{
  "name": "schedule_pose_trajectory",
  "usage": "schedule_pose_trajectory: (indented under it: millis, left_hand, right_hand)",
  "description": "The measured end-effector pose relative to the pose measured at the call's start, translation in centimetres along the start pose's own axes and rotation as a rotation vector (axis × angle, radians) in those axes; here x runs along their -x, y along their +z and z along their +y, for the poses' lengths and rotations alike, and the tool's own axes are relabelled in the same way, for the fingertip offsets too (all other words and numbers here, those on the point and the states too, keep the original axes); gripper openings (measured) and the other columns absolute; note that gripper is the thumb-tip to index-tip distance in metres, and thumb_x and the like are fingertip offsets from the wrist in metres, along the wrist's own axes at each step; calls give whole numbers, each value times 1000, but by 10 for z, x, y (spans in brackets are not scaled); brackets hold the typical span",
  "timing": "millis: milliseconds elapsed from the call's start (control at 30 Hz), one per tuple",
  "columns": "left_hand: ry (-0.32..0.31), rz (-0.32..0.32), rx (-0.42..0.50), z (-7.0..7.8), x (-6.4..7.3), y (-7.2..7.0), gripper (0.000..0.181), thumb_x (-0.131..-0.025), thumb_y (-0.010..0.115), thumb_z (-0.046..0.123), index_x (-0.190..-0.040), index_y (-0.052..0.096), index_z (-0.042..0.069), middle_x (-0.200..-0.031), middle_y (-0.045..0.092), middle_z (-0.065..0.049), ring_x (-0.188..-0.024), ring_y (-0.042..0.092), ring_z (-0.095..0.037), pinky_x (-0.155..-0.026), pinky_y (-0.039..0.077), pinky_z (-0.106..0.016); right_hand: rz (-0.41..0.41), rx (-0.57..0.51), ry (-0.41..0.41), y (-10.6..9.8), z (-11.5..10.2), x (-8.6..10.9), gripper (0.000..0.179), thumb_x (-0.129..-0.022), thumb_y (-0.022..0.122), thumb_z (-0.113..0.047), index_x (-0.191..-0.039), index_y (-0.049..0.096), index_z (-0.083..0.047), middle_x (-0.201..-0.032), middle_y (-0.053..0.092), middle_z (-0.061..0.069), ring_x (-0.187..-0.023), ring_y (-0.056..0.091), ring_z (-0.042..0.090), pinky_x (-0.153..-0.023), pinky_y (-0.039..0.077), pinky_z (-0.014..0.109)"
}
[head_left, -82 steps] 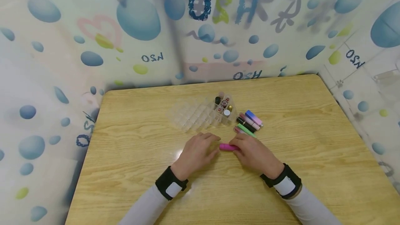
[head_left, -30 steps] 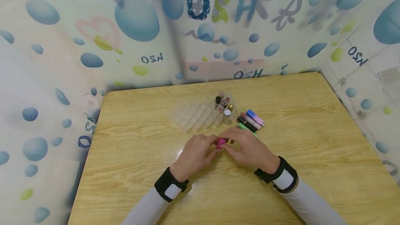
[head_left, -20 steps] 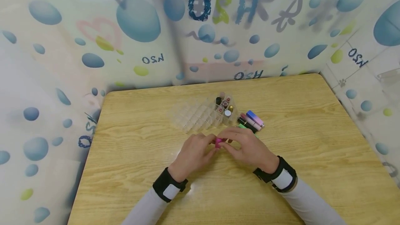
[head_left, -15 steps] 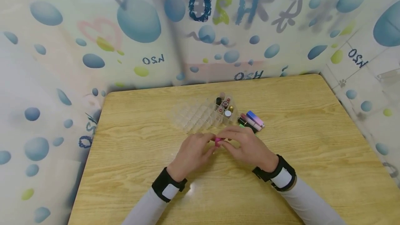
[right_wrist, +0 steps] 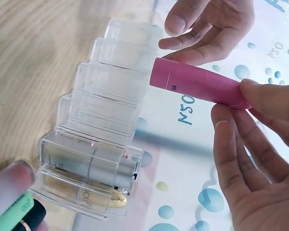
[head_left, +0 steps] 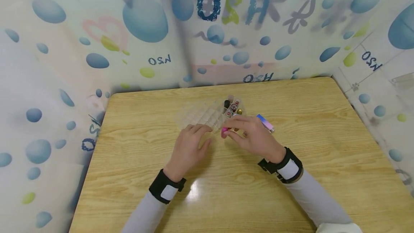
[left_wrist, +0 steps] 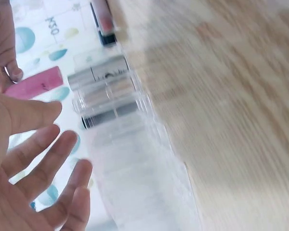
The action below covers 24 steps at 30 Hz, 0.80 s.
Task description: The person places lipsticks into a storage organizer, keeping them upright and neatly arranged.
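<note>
My right hand [head_left: 255, 136] pinches a pink lipstick tube [right_wrist: 197, 84] by one end between thumb and fingers. The head view has the tube roughly upright, just in front of a clear stepped lipstick organizer [head_left: 201, 115]. My left hand [head_left: 187, 149] holds nothing; its fingers are spread and loosely bent near the organizer's front edge. In the left wrist view a gap shows between those fingers and the pink tube. Several tubes stand in the organizer's right end, among them a black-capped one [head_left: 227, 104] and a gold-topped one [right_wrist: 86, 186].
Loose cosmetic tubes lie right of the organizer, partly behind my right hand. A blue-purple one [head_left: 266, 123] shows in the head view; a green one [right_wrist: 14, 211] shows in the right wrist view. A patterned wall covering [head_left: 239, 58] rises behind the wooden table [head_left: 310, 125].
The pink tube was first low near the table, then between both hands. My left hand has let go and moved left; my right hand has carried the tube up towards the organizer.
</note>
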<state>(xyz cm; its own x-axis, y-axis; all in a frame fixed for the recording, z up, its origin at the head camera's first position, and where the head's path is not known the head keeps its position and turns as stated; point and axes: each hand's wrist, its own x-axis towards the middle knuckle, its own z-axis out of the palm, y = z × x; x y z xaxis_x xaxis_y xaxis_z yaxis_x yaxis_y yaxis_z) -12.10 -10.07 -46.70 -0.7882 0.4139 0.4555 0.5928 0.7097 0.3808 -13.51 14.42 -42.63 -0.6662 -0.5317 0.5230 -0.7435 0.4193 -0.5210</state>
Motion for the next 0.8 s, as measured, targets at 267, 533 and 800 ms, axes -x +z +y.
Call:
schedule_pose_trajectory:
  millis: [267, 533, 800]
  left_hand:
    - [-74, 66, -129, -15, 2, -4, 38, -88, 79, 16, -124, 72, 7, -134, 66, -13, -124, 56, -42, -97, 47, -58]
    - [-196, 5, -196, -25, 7, -5, 42, -93, 74, 17, -135, 69, 11, -150, 56, -16, -142, 41, -51, -103, 42, -67]
    - [-189, 8, -209, -31, 10, -4, 36, -97, 68, 13, -133, 72, 13, -146, 61, -14, -141, 41, -55, -107, 40, -68]
  right_hand:
    - [14, -53, 47, -6, 9, -16, 16, -91, 76, -8, -107, 80, -8, -108, 74, 3, -86, 70, 10, -73, 60, 29]
    - [27, -43, 28, -5, 25, -36, 15, -92, 75, -9, -105, 80, -6, -103, 74, 3, -84, 70, 10, -74, 60, 30]
    - [46, -46, -30, -4, 33, -47, 10, -93, 73, -7, -101, 80, -6, -96, 73, 1, -81, 67, 9, -70, 59, 31]
